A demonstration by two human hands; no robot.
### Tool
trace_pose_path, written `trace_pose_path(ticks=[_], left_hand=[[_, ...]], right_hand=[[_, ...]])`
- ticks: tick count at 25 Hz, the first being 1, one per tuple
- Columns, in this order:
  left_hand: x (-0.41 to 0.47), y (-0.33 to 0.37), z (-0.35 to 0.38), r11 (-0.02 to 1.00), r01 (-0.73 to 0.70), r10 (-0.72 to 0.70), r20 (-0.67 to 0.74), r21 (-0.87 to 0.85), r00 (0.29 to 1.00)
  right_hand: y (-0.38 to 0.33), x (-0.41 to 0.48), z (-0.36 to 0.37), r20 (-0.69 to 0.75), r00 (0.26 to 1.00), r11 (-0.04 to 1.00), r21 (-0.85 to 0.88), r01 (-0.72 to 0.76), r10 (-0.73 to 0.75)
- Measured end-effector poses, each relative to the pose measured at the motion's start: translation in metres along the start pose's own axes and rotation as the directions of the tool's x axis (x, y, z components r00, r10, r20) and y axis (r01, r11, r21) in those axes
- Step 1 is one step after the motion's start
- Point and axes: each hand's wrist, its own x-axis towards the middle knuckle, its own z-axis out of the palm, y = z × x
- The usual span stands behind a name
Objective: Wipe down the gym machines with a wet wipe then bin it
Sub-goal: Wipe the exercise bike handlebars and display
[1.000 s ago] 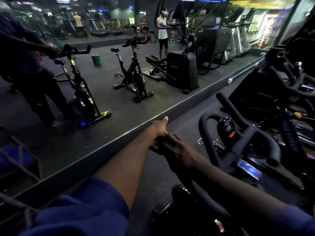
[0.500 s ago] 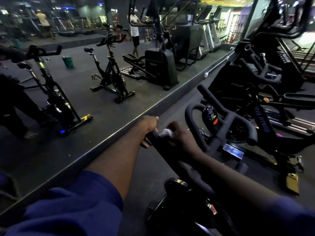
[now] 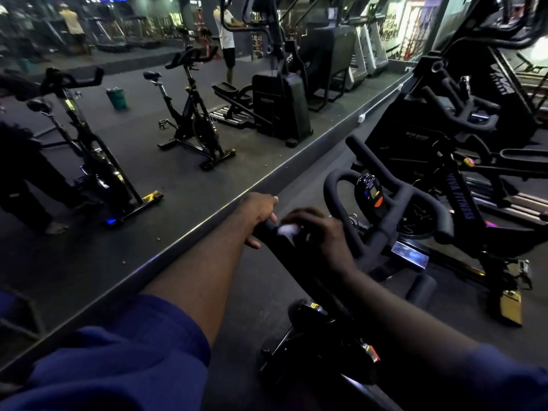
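- The right hand [image 3: 321, 232] is curled over a white wet wipe [image 3: 287, 230] and holds it against the black handlebar [image 3: 292, 264]; the hand is blurred, so how each finger lies cannot be told
- Only a small patch of the wipe shows, at the fingertips, on top of the bar near its far end
- The left hand [image 3: 261, 213] touches the right and grips the very end of the same bar, fingers wrapped over the top and thumb underneath
- Both forearms are bare, coming out of blue sleeves [image 3: 118, 360] at the bottom of the view
- The bar belongs to a black spin bike [image 3: 320, 345] right below the camera; its looped front grips [image 3: 336, 185] and round console [image 3: 369, 191] sit just beyond the hands
- A second bike [image 3: 462, 200] with purple lettering on its frame stands to the right, on the dark floor [image 3: 261, 292]
- A mirror wall [image 3: 178, 203] runs along the left, reflecting two spin bikes, a stepper and a green bin [image 3: 117, 97] that stands well apart from the hands
- Far back in the reflection a person in a white top [image 3: 226, 28] stands at a machine
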Motion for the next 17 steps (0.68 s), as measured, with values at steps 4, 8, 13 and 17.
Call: trace_pose_path(ticks=[4, 8, 13, 17], left_hand=[[0.014, -0.003, 0.003, 0.997, -0.050, 0.051, 0.011, -0.052, 0.999], [0.003, 0.007, 0.003, 0.949, -0.148, 0.209, -0.205, 0.279, 0.956], [-0.056, 0.012, 0.037, 0.253, -0.253, 0.601, 0.053, 0.934, 0.797], [-0.067, -0.003, 0.081, 0.065, -0.348, 0.578, 0.249, 0.935, 0.777]], right_hand=[[0.031, -0.074, -0.023, 0.341, 0.911, 0.952, -0.111, 0.286, -0.234], [0.043, -0.076, -0.086, 0.531, 0.770, 0.832, -0.197, 0.519, -0.355], [0.042, -0.105, -0.073, 0.181, 0.983, 0.944, -0.328, 0.040, 0.022], [0.032, -0.113, -0.088, 0.247, 0.958, 0.933, -0.290, 0.213, -0.142]])
